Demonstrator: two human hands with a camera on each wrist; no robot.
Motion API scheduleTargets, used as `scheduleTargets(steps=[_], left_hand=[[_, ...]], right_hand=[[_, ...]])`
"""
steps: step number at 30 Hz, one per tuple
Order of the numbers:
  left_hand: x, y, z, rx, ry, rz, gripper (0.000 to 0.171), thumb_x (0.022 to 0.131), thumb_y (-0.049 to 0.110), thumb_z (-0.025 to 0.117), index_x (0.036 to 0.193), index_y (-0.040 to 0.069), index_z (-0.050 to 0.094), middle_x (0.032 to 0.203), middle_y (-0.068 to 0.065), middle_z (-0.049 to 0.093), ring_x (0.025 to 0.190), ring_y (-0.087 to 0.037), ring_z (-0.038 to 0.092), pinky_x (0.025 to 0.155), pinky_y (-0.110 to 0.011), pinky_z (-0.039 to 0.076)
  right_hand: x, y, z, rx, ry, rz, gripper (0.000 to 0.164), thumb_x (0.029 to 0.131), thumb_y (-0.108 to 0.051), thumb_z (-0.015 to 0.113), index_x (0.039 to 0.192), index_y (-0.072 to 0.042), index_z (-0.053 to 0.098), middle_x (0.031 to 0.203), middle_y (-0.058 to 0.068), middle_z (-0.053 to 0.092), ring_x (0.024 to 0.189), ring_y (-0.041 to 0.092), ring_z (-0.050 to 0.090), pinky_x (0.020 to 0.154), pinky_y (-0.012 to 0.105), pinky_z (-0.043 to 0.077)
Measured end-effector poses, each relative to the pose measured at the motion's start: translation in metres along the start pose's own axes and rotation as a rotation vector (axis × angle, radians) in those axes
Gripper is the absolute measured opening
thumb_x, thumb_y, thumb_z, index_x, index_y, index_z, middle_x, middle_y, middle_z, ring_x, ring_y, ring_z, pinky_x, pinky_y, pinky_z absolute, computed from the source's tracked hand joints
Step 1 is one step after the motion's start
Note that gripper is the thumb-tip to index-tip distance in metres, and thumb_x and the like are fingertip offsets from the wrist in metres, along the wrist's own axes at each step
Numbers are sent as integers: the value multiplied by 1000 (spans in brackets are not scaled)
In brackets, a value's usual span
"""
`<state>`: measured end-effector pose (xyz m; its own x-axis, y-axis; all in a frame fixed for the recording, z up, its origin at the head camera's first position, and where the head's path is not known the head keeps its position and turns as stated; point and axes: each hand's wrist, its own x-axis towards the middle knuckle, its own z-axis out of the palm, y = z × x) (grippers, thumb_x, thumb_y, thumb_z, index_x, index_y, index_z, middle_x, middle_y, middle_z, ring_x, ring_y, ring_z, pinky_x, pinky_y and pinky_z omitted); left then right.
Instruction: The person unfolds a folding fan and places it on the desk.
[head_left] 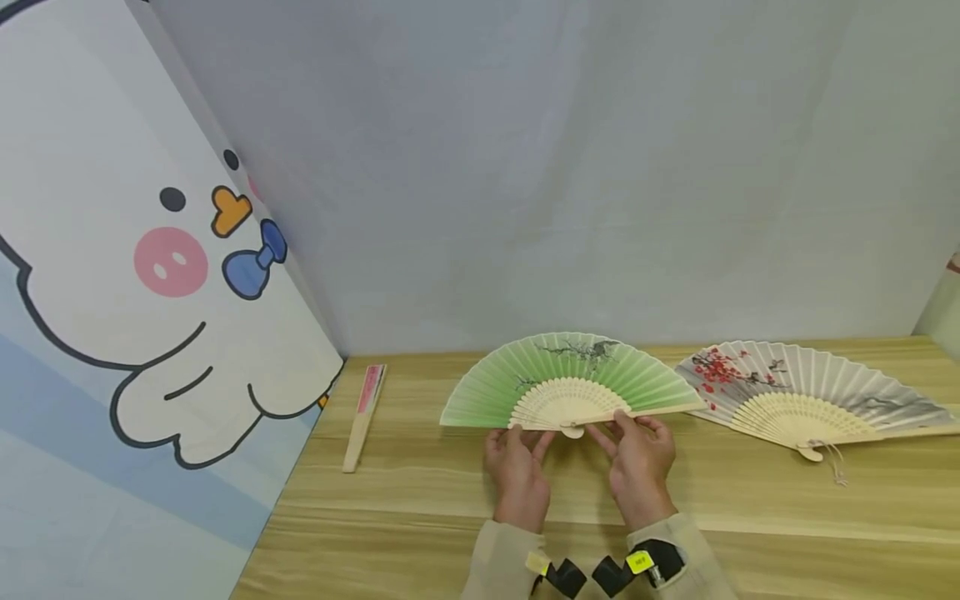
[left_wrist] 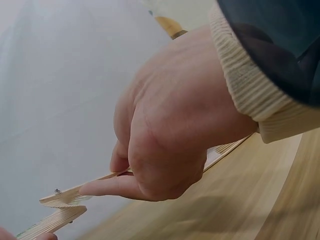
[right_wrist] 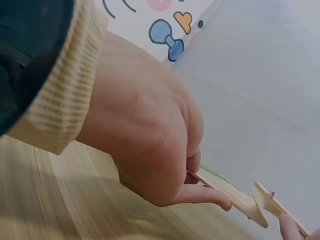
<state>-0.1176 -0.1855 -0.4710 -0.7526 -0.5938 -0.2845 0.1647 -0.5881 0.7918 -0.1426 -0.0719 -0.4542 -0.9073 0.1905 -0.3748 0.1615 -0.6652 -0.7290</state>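
Both hands hold a spread green folding fan [head_left: 480, 383] with pale slatted ribs and a dark branch print. My left hand [head_left: 519, 475] pinches its lower left edge, thumb in front. On the other side of the pivot, my right hand [head_left: 637, 467] pinches the lower right guard stick. In the left wrist view, the left hand [left_wrist: 165, 125] has one finger stretched along the wooden ribs [left_wrist: 62, 197] toward the pivot. Similarly, the right wrist view has the right hand [right_wrist: 150, 130] gripping the ribs [right_wrist: 232, 195], one finger lying beneath them.
To the right lies a spread grey-white folding fan [head_left: 825, 375] with red blossoms and a cord. A folded fan [head_left: 365, 417] with pink on it lies at the left. Behind the wooden table [head_left: 420, 533] hangs a grey backdrop [head_left: 562, 167]; a cartoon-printed panel [head_left: 90, 250] stands left.
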Motion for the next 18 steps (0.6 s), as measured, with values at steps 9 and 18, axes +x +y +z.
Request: scheduleTargets(steps=[9, 18], left_hand=[[1, -6, 4, -9, 1, -10, 17, 110, 0, 43, 126, -4, 45, 123, -22, 56, 98, -23, 66, 92, -39, 64], [2, -9, 6, -9, -11, -24, 19, 110, 0, 42, 128, -5, 43, 121, -24, 54, 94, -23, 65, 89, -38, 65]], right_hand=[[5, -2, -7, 33, -1, 10, 24, 104, 5, 57, 100, -5, 36, 112, 11, 51, 80, 9, 66, 81, 31, 66], [11, -2, -12, 17, -17, 15, 23, 105, 4, 55, 101, -6, 34, 110, 10, 51, 80, 8, 65, 83, 30, 65]])
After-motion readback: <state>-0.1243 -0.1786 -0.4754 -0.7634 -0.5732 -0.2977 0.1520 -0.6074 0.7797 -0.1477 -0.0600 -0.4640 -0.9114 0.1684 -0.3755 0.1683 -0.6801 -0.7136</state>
